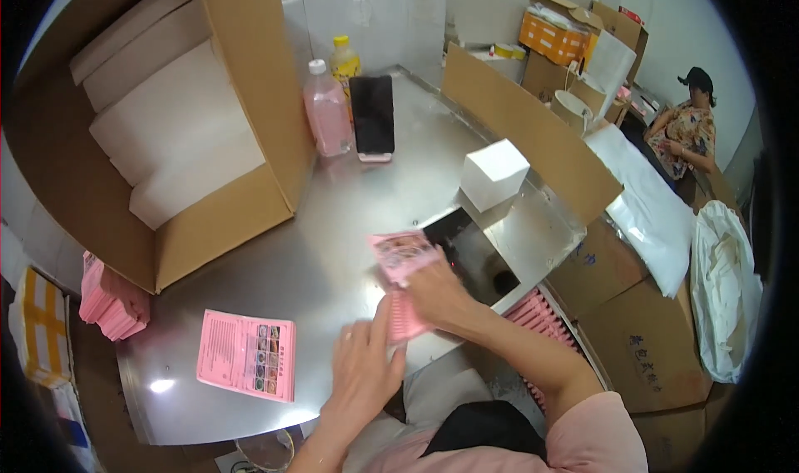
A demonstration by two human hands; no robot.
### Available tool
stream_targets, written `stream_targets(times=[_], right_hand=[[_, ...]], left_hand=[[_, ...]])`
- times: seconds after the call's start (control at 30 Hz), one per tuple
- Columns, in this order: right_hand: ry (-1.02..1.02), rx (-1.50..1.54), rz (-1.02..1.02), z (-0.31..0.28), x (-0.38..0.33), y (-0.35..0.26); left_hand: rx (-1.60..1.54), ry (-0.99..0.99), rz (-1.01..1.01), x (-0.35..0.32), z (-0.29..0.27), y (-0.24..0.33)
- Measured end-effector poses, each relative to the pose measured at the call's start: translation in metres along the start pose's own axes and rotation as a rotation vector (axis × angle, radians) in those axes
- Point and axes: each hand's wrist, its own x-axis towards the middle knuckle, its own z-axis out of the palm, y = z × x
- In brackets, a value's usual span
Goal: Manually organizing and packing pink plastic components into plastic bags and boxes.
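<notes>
My right hand [437, 294] grips a pink leaflet [404, 255] and lifts it over the steel table [333, 248]; the paper is blurred. Under the hand lies a small stack of pink leaflets [406, 316], and my left hand [364, 371] rests its fingers on the stack's near-left edge. A single pink leaflet [247, 355] with small pictures lies flat at the table's near left. A small white box [493, 173] stands beyond my hands, next to a dark panel [470, 252] set in the table.
A big cardboard carton [179, 115] holding white boxes fills the far left. A pink bottle [327, 111], a yellow-capped bottle [344, 61] and an upright phone [372, 115] stand at the back. More pink leaflets [112, 302] hang off the left edge. Another person [687, 131] sits far right.
</notes>
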Motion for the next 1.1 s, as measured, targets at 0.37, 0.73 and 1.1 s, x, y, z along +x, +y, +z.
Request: stream_targets(times=[0.37, 0.73, 1.1], right_hand=[[0.497, -0.076, 0.105, -0.11, 0.01, 0.055], [0.286, -0.482, 0.209, -0.102, 0.009, 0.11], [0.412, -0.472, 0.196, -0.121, -0.016, 0.082]], left_hand=[[0.477, 0.432, -0.281, -0.07, -0.042, -0.06], [0.38, 0.391, -0.434, -0.076, -0.072, -0.107], [0.653, 0.423, -0.149, -0.066, -0.101, -0.106]])
